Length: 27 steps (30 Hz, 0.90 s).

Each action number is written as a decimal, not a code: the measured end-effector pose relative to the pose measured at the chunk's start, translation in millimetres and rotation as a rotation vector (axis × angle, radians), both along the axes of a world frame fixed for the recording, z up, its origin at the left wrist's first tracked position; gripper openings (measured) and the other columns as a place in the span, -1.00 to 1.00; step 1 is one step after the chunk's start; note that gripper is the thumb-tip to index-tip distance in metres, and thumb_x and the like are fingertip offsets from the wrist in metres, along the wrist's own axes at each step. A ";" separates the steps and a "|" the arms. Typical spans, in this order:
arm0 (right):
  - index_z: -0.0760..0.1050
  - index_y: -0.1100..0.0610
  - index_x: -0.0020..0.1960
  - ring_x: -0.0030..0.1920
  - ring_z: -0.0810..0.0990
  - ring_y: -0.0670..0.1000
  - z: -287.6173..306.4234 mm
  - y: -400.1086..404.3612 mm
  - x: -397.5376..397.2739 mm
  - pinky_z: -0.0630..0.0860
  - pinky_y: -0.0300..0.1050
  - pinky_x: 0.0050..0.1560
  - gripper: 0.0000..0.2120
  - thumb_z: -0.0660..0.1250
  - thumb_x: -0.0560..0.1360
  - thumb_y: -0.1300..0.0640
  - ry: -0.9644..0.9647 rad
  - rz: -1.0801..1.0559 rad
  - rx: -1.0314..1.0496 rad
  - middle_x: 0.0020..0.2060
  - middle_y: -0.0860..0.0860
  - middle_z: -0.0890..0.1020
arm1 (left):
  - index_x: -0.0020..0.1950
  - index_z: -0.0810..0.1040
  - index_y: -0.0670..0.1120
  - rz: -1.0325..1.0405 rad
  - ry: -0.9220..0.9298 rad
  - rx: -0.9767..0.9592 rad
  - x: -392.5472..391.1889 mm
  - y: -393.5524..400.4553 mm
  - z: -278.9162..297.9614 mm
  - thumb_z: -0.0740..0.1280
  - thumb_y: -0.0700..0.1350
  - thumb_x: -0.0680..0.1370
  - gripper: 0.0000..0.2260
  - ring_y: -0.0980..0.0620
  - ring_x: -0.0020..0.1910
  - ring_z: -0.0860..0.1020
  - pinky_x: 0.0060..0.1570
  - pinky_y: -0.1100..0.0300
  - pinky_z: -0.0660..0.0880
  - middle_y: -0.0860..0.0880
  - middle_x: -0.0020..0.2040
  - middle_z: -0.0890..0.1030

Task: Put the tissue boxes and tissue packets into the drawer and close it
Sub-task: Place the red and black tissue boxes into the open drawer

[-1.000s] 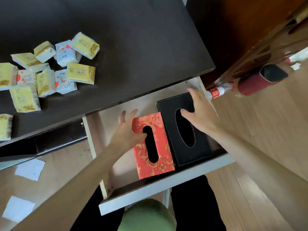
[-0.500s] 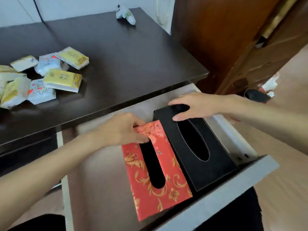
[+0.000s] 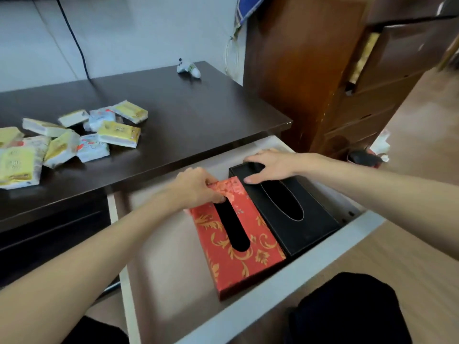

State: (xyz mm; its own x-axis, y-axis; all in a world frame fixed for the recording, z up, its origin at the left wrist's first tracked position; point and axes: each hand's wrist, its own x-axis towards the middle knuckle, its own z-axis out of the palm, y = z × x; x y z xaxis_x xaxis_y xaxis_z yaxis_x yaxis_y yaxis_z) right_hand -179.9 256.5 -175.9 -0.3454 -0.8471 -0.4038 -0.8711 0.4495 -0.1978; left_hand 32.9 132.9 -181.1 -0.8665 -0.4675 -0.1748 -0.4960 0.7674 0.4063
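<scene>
Left hand [image 3: 198, 186] fingers pinch red tissue box [image 3: 236, 239] far end | right hand [image 3: 273, 165] fingers spread flat on black tissue box [image 3: 285, 209] | boxes touching, drawer [image 3: 273, 281] right side | tissue packets [image 3: 62, 142] counter [image 3: 186, 112] left edge

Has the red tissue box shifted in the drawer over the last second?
No: the red tissue box lies against the black box, near the drawer front, as before.

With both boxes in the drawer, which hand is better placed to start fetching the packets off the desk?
Probably the left hand: it is at the red patterned tissue box, nearer the yellow and white tissue packets on the dark desk's left side.
</scene>
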 end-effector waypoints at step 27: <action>0.34 0.07 0.39 0.15 0.60 0.25 -6.2 85.1 -27.2 0.39 0.04 -0.09 -0.36 0.42 0.46 -0.24 0.335 -0.231 -0.124 0.20 0.08 0.57 | -0.08 0.71 0.02 0.087 0.007 0.131 -28.2 29.5 -0.6 0.47 0.10 0.46 -0.82 -0.03 -0.29 0.68 -0.37 0.04 0.64 -0.02 -0.18 0.71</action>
